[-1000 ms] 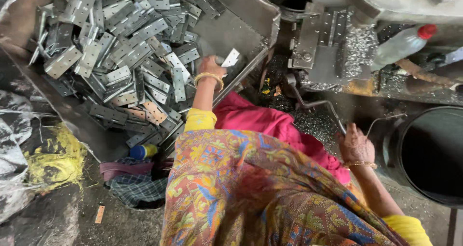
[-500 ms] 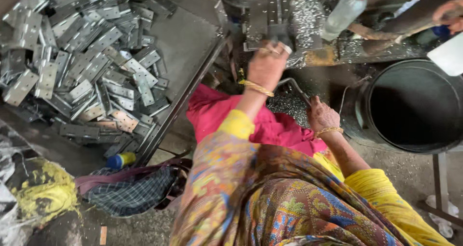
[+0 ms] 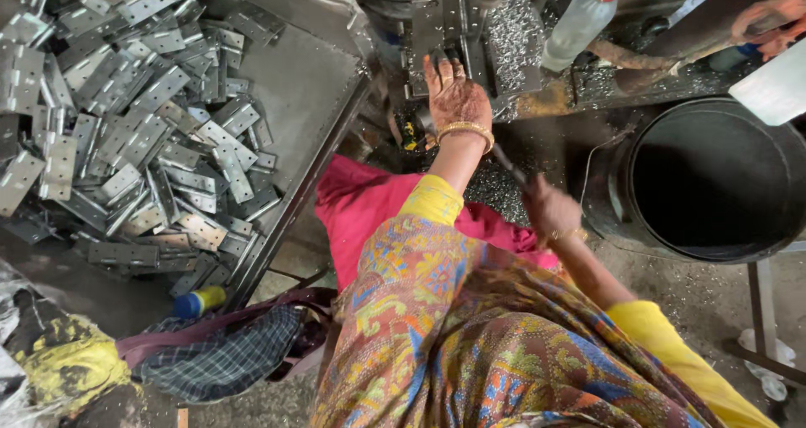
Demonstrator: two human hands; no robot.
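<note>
My left hand (image 3: 456, 95), with a gold bangle on the wrist, reaches up to the grey metal machine (image 3: 445, 13). Its fingertips are closed on a flat hinge plate (image 3: 437, 57) at the machine's fixture; the plate is mostly hidden by the fingers. My right hand (image 3: 550, 208) sits lower, near my pink lap cloth (image 3: 361, 206). It grips a thin metal lever rod (image 3: 507, 163) that slants up toward the machine. A big heap of silver hinge plates (image 3: 134, 117) lies on the grey steel tray (image 3: 315, 84) at the left, away from both hands.
A black drum (image 3: 714, 176) stands open at the right. A plastic bottle with a red cap (image 3: 581, 21) and metal shavings (image 3: 508, 38) sit on the machine bed. Another person's hand (image 3: 768, 17) shows at top right. A blue-and-yellow bottle (image 3: 198, 300) and checked cloth (image 3: 222, 362) lie below the tray.
My left hand left the heap with a plate and swung right and up to the machine. My right hand stayed on the lever rod. The view shifted right.
</note>
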